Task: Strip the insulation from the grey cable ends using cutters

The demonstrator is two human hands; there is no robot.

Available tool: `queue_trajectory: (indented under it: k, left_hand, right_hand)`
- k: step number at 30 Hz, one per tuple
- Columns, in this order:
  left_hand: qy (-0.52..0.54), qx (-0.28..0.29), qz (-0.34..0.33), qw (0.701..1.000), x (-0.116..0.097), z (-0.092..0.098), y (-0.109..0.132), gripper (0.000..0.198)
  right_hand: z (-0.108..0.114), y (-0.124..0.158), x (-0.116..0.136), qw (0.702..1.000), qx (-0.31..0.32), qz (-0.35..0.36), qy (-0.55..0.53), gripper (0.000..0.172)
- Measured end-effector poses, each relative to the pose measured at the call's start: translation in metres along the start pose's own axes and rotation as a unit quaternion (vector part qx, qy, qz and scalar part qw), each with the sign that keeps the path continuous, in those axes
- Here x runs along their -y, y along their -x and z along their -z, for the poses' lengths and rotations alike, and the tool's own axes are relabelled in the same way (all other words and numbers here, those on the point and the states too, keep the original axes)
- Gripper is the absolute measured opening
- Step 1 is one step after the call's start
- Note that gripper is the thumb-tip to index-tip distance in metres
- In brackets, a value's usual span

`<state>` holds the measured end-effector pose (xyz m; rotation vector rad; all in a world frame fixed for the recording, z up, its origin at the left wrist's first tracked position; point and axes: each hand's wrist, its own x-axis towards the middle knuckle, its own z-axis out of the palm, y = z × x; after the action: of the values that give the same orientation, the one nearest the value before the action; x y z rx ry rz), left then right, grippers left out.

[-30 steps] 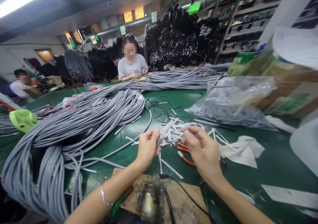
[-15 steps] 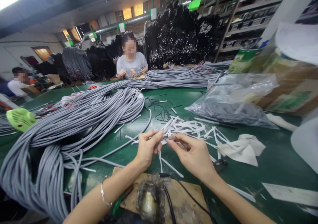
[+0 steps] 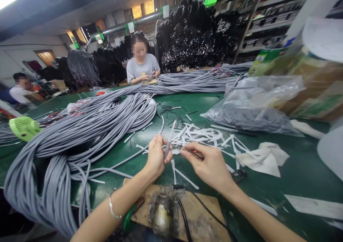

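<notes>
Cable-end work in progress at the green table (image 3: 294, 170).

The left hand (image 3: 157, 156) is gripping one grey cable (image 3: 168, 142) upright by its end; the right hand (image 3: 210, 165) is pinching a thin wire at the tip. White sleeve offcuts (image 3: 203, 136) are piling up behind the hands, while the large grey cable bundle (image 3: 80, 134) is lying unprocessed, so most work appears outstanding. A clear plastic bag (image 3: 249, 109) is holding dark grey pieces.
</notes>
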<state>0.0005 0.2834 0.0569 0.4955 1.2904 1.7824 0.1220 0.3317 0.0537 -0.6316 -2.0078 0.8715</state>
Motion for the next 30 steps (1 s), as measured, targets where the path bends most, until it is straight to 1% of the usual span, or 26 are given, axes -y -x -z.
queue_trajectory:
  k: [2, 4, 5, 7, 10, 13, 15, 16, 17, 18, 19, 20, 21, 23, 24, 25, 26, 27, 28, 30]
  left_hand:
    - [0.007, -0.005, 0.011, 1.0, -0.004, 0.001, -0.001, 0.051]
    - [0.012, 0.006, 0.014, 1.0, -0.008, 0.003, -0.001, 0.051]
    - [0.013, 0.02, 0.015, 1.0, -0.01, 0.004, 0.0, 0.051]
    - [0.002, 0.067, 0.017, 0.998, -0.013, 0.006, 0.002, 0.05]
    - [-0.048, 0.134, 0.005, 0.99, -0.018, 0.009, 0.005, 0.04]
    - [-0.129, 0.146, 0.001, 0.981, -0.021, 0.01, 0.007, 0.039]
    - [-0.183, 0.151, -0.003, 0.971, -0.022, 0.011, 0.008, 0.041]
    - [-0.204, 0.155, -0.016, 0.966, -0.022, 0.011, 0.008, 0.041]
    - [-0.221, 0.157, -0.044, 0.962, -0.022, 0.012, 0.009, 0.038]
    - [-0.239, 0.156, -0.087, 0.955, -0.021, 0.013, 0.01, 0.035]
    - [-0.262, 0.15, -0.146, 0.942, -0.02, 0.014, 0.011, 0.03]
    - [-0.292, 0.14, -0.219, 0.921, -0.018, 0.015, 0.012, 0.025]
    - [-0.326, 0.128, -0.298, 0.888, -0.017, 0.017, 0.013, 0.02]
    - [-0.394, 0.104, -0.445, 0.797, -0.013, 0.02, 0.013, 0.011]
    - [-0.421, 0.094, -0.499, 0.751, -0.012, 0.021, 0.013, 0.01]
    - [-0.441, 0.084, -0.54, 0.712, -0.011, 0.022, 0.013, 0.01]
    - [-0.457, 0.074, -0.567, 0.681, -0.01, 0.023, 0.013, 0.011]
    - [-0.469, 0.063, -0.584, 0.659, -0.009, 0.024, 0.013, 0.012]
    - [-0.478, 0.053, -0.594, 0.645, -0.009, 0.024, 0.013, 0.011]
    - [-0.491, 0.041, -0.604, 0.626, -0.009, 0.024, 0.013, 0.011]
  right_hand:
    - [0.001, -0.001, -0.003, 1.0, -0.007, -0.009, 0.008, 0.015]
    - [0.003, -0.002, -0.006, 1.0, -0.013, -0.022, 0.015, 0.014]
    - [0.004, -0.003, -0.007, 0.999, -0.015, -0.026, 0.019, 0.014]
    - [0.007, -0.005, -0.011, 0.999, -0.022, -0.025, 0.034, 0.013]
    - [0.011, -0.008, -0.017, 0.993, -0.062, 0.008, 0.1, 0.01]
    - [0.015, -0.009, -0.022, 0.974, -0.124, 0.051, 0.185, 0.01]
    - [0.017, -0.01, -0.024, 0.963, -0.147, 0.07, 0.216, 0.014]
    - [0.018, -0.011, -0.024, 0.959, -0.154, 0.075, 0.227, 0.015]
    - [0.021, -0.012, -0.024, 0.955, -0.161, 0.075, 0.237, 0.015]
    - [0.024, -0.013, -0.023, 0.952, -0.169, 0.071, 0.243, 0.014]
    - [0.029, -0.015, -0.023, 0.949, -0.186, 0.06, 0.246, 0.013]
    - [0.034, -0.016, -0.021, 0.945, -0.212, 0.044, 0.244, 0.011]
    - [0.039, -0.018, -0.02, 0.94, -0.245, 0.024, 0.237, 0.011]
    - [0.048, -0.018, -0.016, 0.927, -0.306, -0.009, 0.216, 0.013]
    - [0.05, -0.017, -0.014, 0.922, -0.324, -0.014, 0.211, 0.018]
    - [0.051, -0.015, -0.011, 0.92, -0.327, -0.004, 0.214, 0.022]
    - [0.049, -0.013, -0.009, 0.919, -0.32, 0.023, 0.228, 0.023]
    - [0.047, -0.01, -0.006, 0.916, -0.305, 0.064, 0.252, 0.021]
    - [0.043, -0.006, -0.004, 0.91, -0.283, 0.114, 0.28, 0.018]
    - [0.035, 0.0, 0.0, 0.892, -0.228, 0.214, 0.328, 0.017]
